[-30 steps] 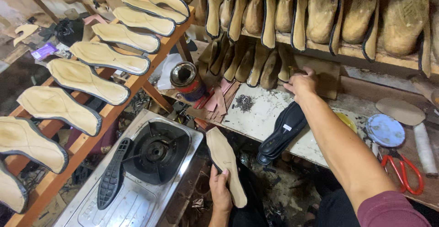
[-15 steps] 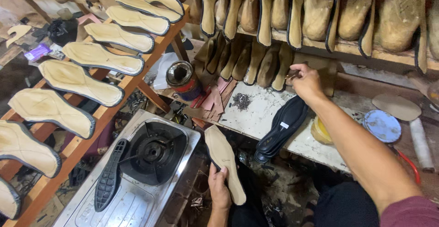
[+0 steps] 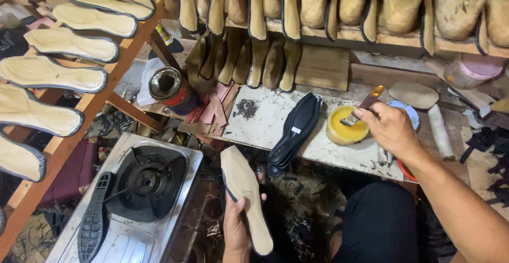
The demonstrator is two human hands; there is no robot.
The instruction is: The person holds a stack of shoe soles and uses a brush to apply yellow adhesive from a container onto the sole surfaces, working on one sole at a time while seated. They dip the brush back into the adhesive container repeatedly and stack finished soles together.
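Tan and flat, the insole (image 3: 245, 199) sits at the lower middle of the frame, clasped along its lower half by the left hand (image 3: 236, 230), fingers wrapped round one dark-trimmed edge. It looks light and thin, likely bendy along its length yet stiff enough to stay straight when held from one end; its surface seems matt, so slipping is unlikely. A hold at the narrow waist, as here, leaves the broad front part free.

Right of centre, the right hand (image 3: 391, 130) is clenched on the handle of a brush (image 3: 361, 107), whose head dips into a small round tub of yellow glue (image 3: 347, 126) on the bench (image 3: 265, 125). The brush is slim and rigid and probably sticky near the head, so the far end of the handle is the clean place to hold.

Just left of the tub lies a stack of black soles (image 3: 295, 133), rubbery-looking and heavier than the insole, with a small white rectangular sticker on the top one. An open round tin (image 3: 172, 89) with a red and dark wrapper stands at the bench's left end. A pile of dark tacks (image 3: 246, 108) lies between tin and soles. Lower left, a gas stove (image 3: 139, 189) carries another black sole (image 3: 93, 218). More insoles (image 3: 50, 73) rest on a wooden rack (image 3: 101, 104) at the upper left, and shoe lasts (image 3: 397, 3) line the shelf (image 3: 328, 36) along the top.
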